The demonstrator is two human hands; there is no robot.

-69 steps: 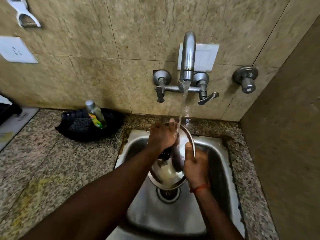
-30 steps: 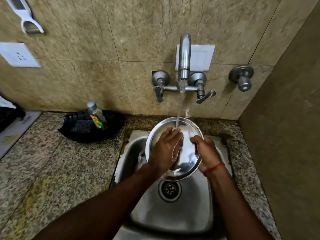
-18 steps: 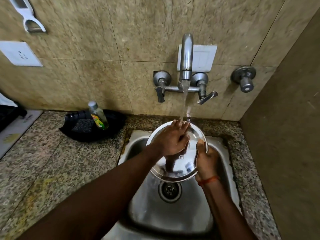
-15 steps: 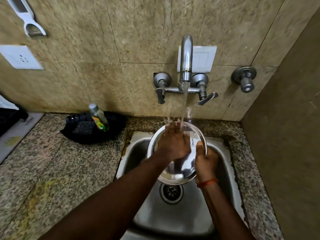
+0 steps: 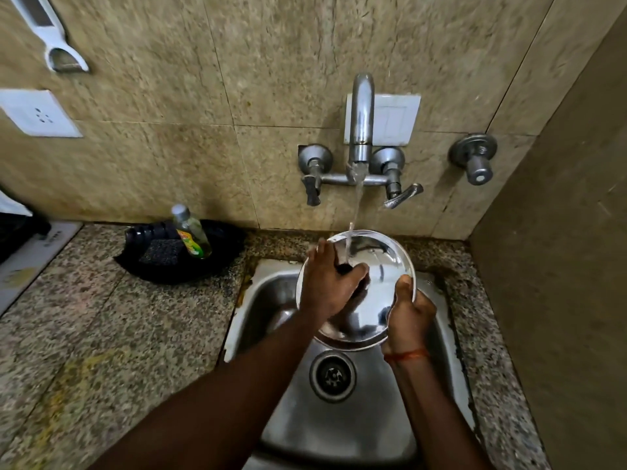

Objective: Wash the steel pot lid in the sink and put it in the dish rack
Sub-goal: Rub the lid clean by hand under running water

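Note:
The round steel pot lid (image 5: 385,266) is held tilted over the steel sink (image 5: 339,432), its shiny face towards me. Water from the wall tap (image 5: 361,123) falls on its upper part. My left hand (image 5: 330,288) lies on the lid's left half, fingers curled round the black knob (image 5: 344,268) at its middle. My right hand (image 5: 409,317) grips the lid's lower right rim, thumb on the face. No dish rack is in view.
A black tray (image 5: 220,262) with a soap bottle (image 5: 191,232) and a dark scrub pad (image 5: 163,252) stands on the granite counter (image 5: 101,334) left of the sink. The drain (image 5: 332,374) lies below the lid. A side wall (image 5: 559,266) closes the right.
The lid has stayed under the stream. My left hand slid from the lid's upper face down to its middle and now grips the knob; my right hand keeps its hold on the rim.

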